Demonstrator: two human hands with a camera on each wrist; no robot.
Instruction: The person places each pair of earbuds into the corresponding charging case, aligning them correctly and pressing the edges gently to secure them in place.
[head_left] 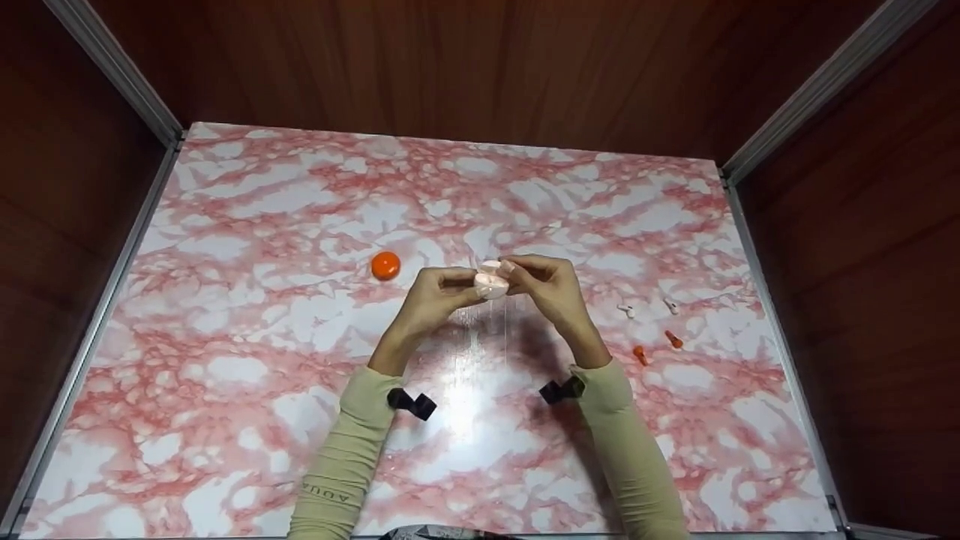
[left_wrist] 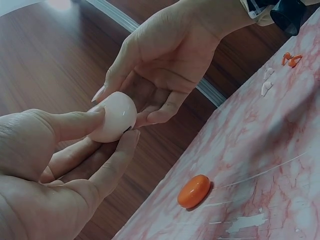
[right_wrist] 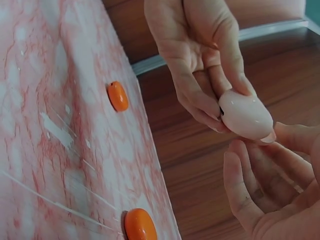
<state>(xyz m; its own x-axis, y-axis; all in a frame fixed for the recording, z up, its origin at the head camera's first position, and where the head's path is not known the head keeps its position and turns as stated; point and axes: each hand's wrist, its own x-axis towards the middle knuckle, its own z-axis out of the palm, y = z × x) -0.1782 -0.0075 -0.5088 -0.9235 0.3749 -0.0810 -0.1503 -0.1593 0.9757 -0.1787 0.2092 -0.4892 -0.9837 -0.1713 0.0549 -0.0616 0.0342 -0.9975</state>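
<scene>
A small white earbud case (head_left: 491, 288) is held up between both hands above the table, its lid raised in the head view. My left hand (head_left: 437, 295) pinches the case between thumb and fingers on its left side. From the other side, my right hand (head_left: 553, 291) holds the lid edge with thumb and fingertips. The left wrist view shows the smooth, rounded outside of the case (left_wrist: 116, 117); its inside is hidden there. Left of the hands, a glossy orange rounded case (head_left: 385, 265) lies on the table.
Two white earbuds (head_left: 627, 310) and two orange earbuds (head_left: 673, 340) lie apart on the right of the pink-and-white marbled table (head_left: 285, 420). Dark wood panels (head_left: 450, 67) with metal edging surround it. Two orange rounded shapes (right_wrist: 118, 96) show in the right wrist view.
</scene>
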